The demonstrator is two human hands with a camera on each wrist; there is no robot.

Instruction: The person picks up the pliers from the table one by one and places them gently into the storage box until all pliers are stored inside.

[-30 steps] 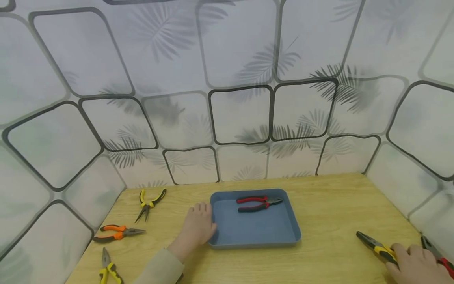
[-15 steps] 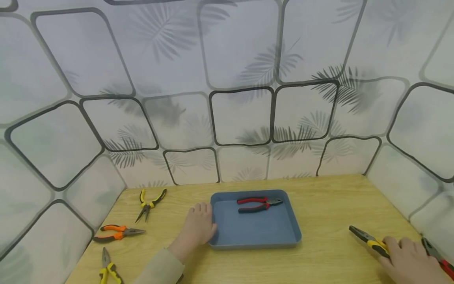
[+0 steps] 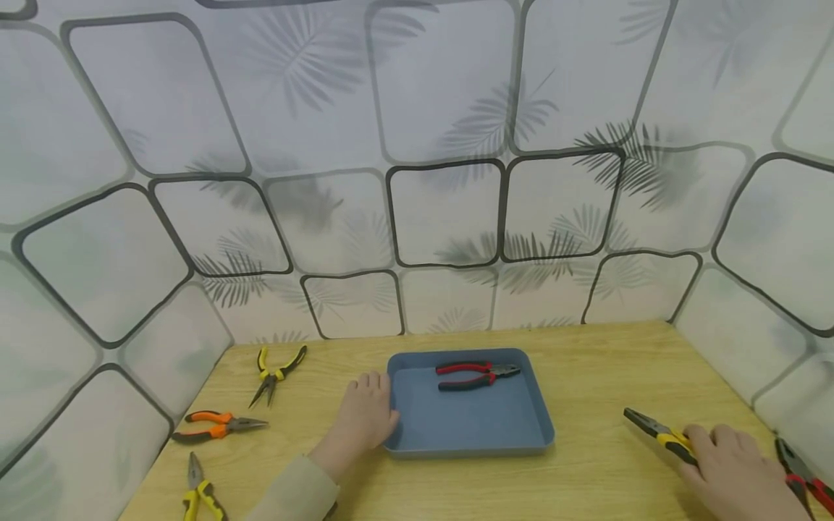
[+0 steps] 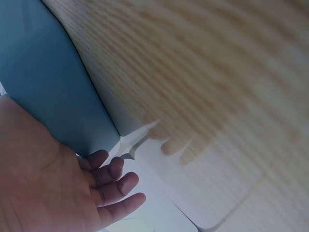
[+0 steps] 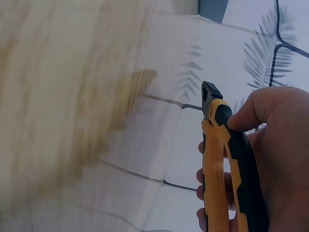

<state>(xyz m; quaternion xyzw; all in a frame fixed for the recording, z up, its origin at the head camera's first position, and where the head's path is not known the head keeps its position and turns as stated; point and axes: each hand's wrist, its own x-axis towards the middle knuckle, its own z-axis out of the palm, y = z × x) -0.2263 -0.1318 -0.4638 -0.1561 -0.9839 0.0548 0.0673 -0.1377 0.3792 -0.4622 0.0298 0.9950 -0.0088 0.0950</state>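
At the left rim of the blue tray [image 3: 469, 427], my left hand [image 3: 366, 412] rests against the edge. Its fingers look loose and extended in the left wrist view, beside the tray wall [image 4: 63, 82]; the thumb is hidden there. On the right side, my right hand [image 3: 736, 467] grips yellow-and-black pliers [image 3: 659, 434] by the handles, jaws pointing toward the tray. The right wrist view shows the thumb on the black side of the pliers [image 5: 215, 140], fingers curled round behind. Inside the tray lie red-and-black pliers [image 3: 478, 375].
Along the table's left side lie yellow-and-black needle-nose pliers [image 3: 275, 375], orange-and-black pliers [image 3: 221, 427] and another yellow pair [image 3: 199, 488]. Red-handled pliers [image 3: 801, 470] lie by the right wall, partly behind my right hand. Patterned panels surround the wooden table [image 3: 586, 376].
My right hand has moved left toward the tray, carrying the yellow-and-black pliers away from the red-handled pair at the right. My left hand has stayed at the tray's edge.
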